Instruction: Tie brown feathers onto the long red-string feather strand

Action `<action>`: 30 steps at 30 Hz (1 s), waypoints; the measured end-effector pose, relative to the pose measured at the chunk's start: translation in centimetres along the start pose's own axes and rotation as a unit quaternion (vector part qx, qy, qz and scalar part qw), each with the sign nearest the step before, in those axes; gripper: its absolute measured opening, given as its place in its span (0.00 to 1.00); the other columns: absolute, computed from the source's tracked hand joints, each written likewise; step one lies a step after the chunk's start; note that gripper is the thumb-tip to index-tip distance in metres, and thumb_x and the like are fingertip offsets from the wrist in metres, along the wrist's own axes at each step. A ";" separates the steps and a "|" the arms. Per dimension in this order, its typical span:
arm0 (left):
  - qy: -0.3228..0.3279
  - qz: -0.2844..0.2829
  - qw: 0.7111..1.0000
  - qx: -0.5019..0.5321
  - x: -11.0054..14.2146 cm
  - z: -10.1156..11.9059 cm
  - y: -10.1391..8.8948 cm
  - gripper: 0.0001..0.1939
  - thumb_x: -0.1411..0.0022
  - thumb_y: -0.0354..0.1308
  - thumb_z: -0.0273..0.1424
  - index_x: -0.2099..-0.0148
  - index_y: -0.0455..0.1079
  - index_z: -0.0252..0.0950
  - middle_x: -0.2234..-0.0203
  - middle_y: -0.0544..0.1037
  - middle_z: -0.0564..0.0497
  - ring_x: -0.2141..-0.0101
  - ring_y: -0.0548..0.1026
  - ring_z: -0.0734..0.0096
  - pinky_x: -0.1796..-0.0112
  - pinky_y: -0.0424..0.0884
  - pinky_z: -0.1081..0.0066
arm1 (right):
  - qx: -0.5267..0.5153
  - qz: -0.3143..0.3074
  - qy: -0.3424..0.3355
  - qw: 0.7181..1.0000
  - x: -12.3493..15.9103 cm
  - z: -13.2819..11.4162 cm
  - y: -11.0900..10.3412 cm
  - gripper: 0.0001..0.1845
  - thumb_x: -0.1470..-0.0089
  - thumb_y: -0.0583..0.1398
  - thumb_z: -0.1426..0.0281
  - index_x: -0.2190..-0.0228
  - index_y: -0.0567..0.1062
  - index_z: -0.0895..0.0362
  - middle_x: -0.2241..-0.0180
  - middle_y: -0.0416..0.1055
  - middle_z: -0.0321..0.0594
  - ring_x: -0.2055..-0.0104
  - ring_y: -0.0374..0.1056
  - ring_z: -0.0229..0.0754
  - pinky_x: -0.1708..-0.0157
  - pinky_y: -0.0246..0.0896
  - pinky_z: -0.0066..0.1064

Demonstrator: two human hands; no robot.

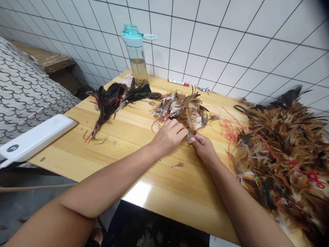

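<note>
Brown feather pile (178,104): mid-surface (128,132), 12 o'clock of hands; approx. part-worked, loose feathers left. R hand (205,147): fingers pinch feather tuft (189,137). L hand (171,135): fingers curled at pile, grip can't tell. Large feather heap (282,133) w/ red ties (315,178), 3 o'clock: prob. done. Black feathers (104,104), 10 o'clock: untouched.

Brightly and fairly evenly lit, apparently from above, in cool whitish light. Glares in a blown-out white patch on the near side of the table (84,157). Casts soft shadow on the wood near the right forearm (226,178), and drops to dimness below the near edge, swallowing most detail in the dark trousers (159,226). Looks reasonably clear about the left hand (169,135) and right hand (202,144), but softens into blur over the near part of the feather pile (288,147) at right. Slants and stretches the wall tiles (190,37) toward both sides, and blackens at the far right corner.
</note>
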State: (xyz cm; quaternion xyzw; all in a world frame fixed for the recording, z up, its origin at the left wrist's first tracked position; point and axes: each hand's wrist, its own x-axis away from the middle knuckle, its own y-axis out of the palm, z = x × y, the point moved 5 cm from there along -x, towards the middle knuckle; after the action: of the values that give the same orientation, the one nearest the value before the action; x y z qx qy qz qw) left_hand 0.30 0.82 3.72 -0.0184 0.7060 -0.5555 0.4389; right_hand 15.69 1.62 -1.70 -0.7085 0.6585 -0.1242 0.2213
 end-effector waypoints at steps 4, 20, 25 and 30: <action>-0.025 0.020 0.998 0.046 -0.1 -0.3 -0.7 0.11 0.32 0.48 0.29 0.55 0.71 0.36 0.59 0.75 0.46 0.58 0.65 0.64 0.54 0.64 0.63 | -0.073 0.000 0.032 0.997 0.1 -0.1 -0.1 0.15 0.51 0.57 0.58 0.80 0.68 0.54 0.81 0.62 0.32 0.76 0.57 0.37 0.72 0.54 0.29; -0.134 -0.010 0.966 0.220 0.3 -0.2 2.0 0.07 0.36 0.56 0.32 0.61 0.72 0.35 0.62 0.76 0.48 0.59 0.68 0.66 0.56 0.63 0.65 | -0.130 0.036 0.051 0.990 0.2 0.1 0.1 0.16 0.50 0.57 0.56 0.78 0.69 0.55 0.81 0.61 0.31 0.76 0.55 0.36 0.73 0.53 0.28; -0.137 -0.026 0.953 0.267 0.1 -0.2 2.0 0.07 0.34 0.51 0.29 0.65 0.68 0.35 0.68 0.76 0.51 0.62 0.70 0.69 0.57 0.64 0.67 | -0.070 0.047 0.018 0.996 0.1 0.2 0.1 0.14 0.50 0.56 0.59 0.78 0.69 0.55 0.78 0.66 0.34 0.71 0.60 0.39 0.69 0.56 0.30; -0.165 -0.040 0.932 0.320 0.4 -0.5 2.2 0.05 0.35 0.49 0.28 0.63 0.65 0.35 0.71 0.73 0.52 0.70 0.69 0.74 0.65 0.64 0.73 | -0.057 0.072 0.022 0.996 0.2 0.3 0.0 0.14 0.50 0.55 0.59 0.78 0.70 0.55 0.79 0.64 0.34 0.73 0.59 0.39 0.70 0.55 0.30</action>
State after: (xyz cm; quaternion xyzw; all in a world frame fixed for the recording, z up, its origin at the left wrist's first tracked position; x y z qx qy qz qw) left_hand 0.78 1.85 1.71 0.0028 0.4072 -0.7583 0.5092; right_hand 15.86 1.44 -1.93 -0.6680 0.7183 -0.0859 0.1744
